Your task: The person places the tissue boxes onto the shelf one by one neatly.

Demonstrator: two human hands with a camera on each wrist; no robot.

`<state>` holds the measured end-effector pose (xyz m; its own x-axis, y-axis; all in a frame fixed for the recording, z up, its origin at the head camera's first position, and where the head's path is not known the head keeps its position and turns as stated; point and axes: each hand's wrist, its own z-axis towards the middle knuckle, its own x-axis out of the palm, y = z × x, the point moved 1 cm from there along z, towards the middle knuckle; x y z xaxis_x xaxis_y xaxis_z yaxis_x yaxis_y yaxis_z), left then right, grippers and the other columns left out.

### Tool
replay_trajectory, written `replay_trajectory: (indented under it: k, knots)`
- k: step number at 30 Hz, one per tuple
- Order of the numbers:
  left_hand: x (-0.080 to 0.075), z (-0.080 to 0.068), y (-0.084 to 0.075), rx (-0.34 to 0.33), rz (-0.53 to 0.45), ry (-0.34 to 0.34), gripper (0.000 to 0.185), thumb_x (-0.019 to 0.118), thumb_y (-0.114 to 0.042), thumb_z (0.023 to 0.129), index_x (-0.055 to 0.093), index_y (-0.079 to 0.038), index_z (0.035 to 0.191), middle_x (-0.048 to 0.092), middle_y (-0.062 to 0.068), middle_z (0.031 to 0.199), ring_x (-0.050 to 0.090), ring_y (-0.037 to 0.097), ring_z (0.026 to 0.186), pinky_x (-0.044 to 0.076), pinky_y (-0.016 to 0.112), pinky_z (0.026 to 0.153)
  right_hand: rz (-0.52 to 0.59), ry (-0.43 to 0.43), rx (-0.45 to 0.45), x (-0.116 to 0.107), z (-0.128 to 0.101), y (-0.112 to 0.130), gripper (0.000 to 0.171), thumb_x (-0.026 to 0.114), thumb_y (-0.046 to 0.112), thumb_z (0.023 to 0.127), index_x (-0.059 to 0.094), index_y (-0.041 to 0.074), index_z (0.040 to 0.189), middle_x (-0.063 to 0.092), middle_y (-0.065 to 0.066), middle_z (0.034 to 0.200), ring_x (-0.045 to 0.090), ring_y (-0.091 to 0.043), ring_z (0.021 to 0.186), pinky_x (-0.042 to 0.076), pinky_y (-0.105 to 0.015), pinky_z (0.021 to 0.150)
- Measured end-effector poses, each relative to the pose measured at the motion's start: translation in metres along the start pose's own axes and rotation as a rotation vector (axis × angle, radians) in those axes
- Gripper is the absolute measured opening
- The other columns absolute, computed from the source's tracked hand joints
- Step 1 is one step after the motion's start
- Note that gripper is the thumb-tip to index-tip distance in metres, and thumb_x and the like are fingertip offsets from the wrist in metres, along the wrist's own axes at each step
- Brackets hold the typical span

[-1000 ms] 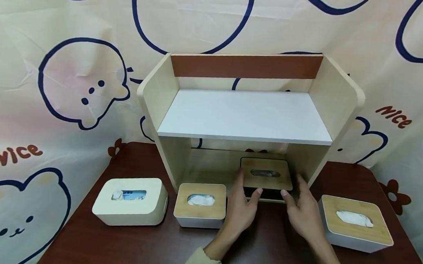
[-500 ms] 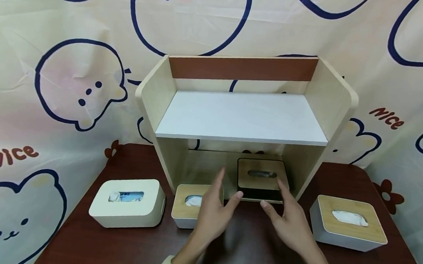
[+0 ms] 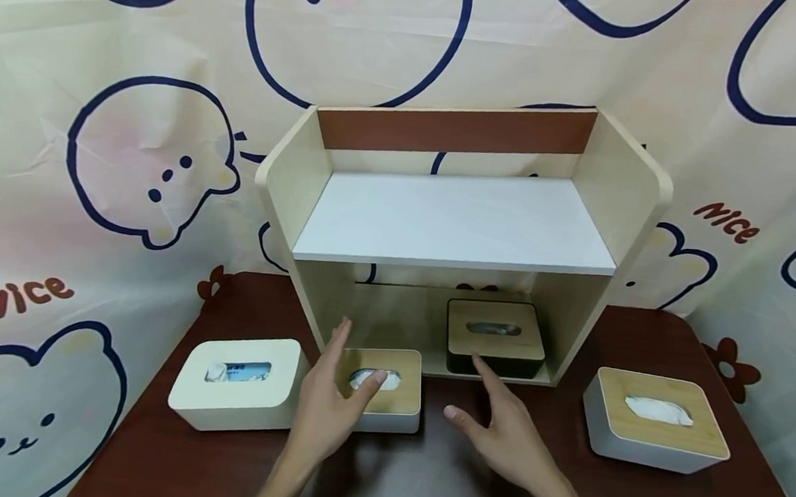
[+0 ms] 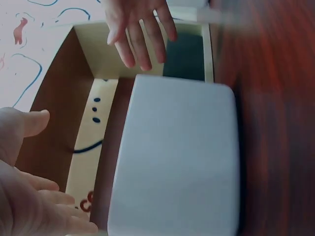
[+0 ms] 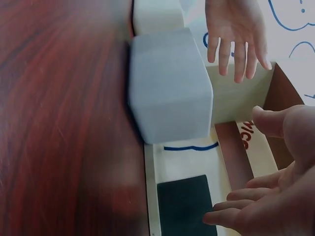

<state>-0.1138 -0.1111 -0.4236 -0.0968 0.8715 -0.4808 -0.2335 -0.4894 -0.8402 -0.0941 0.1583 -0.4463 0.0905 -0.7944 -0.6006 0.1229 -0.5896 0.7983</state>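
A small tissue box [image 3: 398,395] with a wooden lid and pale sides stands on the table before the shelf unit. My left hand [image 3: 328,405], fingers extended, hovers at its left side and overlaps its lid in the head view. To the box's right is my right hand [image 3: 506,437], fingers spread and holding nothing. In the left wrist view the box's pale side [image 4: 174,157] lies between both hands, apart from the fingers. Beyond my right fingertips, a black tissue box [image 3: 495,348] with a wooden lid sits in the unit's lower right compartment.
The shelf unit [image 3: 455,222] has a white middle board and cream side panels. A cream tissue box [image 3: 239,384] stands at the left, close to my left hand. Another wooden-lidded tissue box [image 3: 656,420] stands at the right on the dark table [image 3: 423,489].
Both hands have come away from the black tissue box, which stays in the lower compartment. They have moved left, the left hand passing over to the small box's far side.
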Motion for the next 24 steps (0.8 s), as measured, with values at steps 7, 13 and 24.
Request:
replay_trajectory:
  k: [7,13,24]
  knots:
    - [-0.013,-0.012,0.019,-0.023,0.029,-0.006,0.095,0.082,-0.035,0.096,0.027,-0.016,0.172,0.026,0.010,0.179,0.026,0.038,0.165,0.029,0.069,0.127,0.016,0.035,0.039,0.016,0.001,0.004,0.101,0.083,0.045,0.095,0.025,0.019,0.173,0.033,-0.013,0.175,0.035,-0.039,0.160,0.036,-0.066,0.125]
    - [-0.015,-0.019,0.029,-0.049,0.038,0.008,0.098,0.081,-0.039,0.096,0.025,-0.011,0.172,0.025,0.013,0.179,0.026,0.040,0.164,0.029,0.072,0.126,0.032,0.051,0.042,0.027,0.003,0.004,0.104,0.084,0.047,0.092,0.026,0.016,0.172,0.034,-0.014,0.175,0.036,-0.041,0.159,0.036,-0.067,0.125]
    - [-0.017,-0.028,0.042,-0.150,0.035,0.071,0.108,0.084,-0.044,0.093,0.020,-0.010,0.173,0.025,0.017,0.178,0.026,0.044,0.163,0.029,0.071,0.127,0.075,0.079,0.005,0.051,0.009,0.006,0.107,0.084,0.050,0.092,0.028,0.001,0.169,0.034,-0.023,0.173,0.036,-0.045,0.158,0.036,-0.067,0.124]
